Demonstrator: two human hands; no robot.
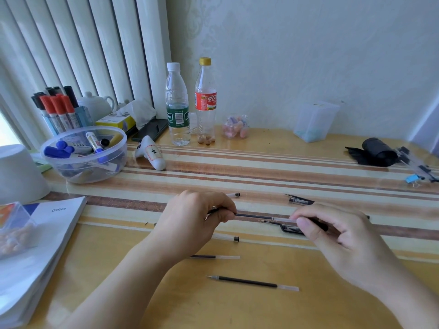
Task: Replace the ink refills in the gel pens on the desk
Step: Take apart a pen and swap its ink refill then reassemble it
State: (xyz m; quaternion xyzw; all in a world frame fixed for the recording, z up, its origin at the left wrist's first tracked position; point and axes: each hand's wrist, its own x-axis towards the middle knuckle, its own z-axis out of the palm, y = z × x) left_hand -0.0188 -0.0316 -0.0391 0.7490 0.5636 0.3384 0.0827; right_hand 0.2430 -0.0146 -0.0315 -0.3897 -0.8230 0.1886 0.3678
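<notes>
My left hand [194, 219] pinches the tip end of a black ink refill [254, 216] held level above the desk. My right hand [342, 236] pinches a pen barrel [318, 223] around the refill's clear rear end. A loose refill [253, 283] lies on the desk near me, and another refill [215, 257] lies partly under my left wrist. A clear pen barrel [228, 238] with a black end lies just below my left hand, and another barrel [234, 194] pokes out behind it. A black pen cap [291, 230] and further pen parts [300, 200] lie behind my right hand.
At left stand a clear tub of markers [83, 157], a marker holder [59, 110], a white bowl [19, 172] and a stack of booklets [40, 245]. Two bottles [190, 103] and small jars line the back wall. A black pouch [375, 151] and clips lie far right.
</notes>
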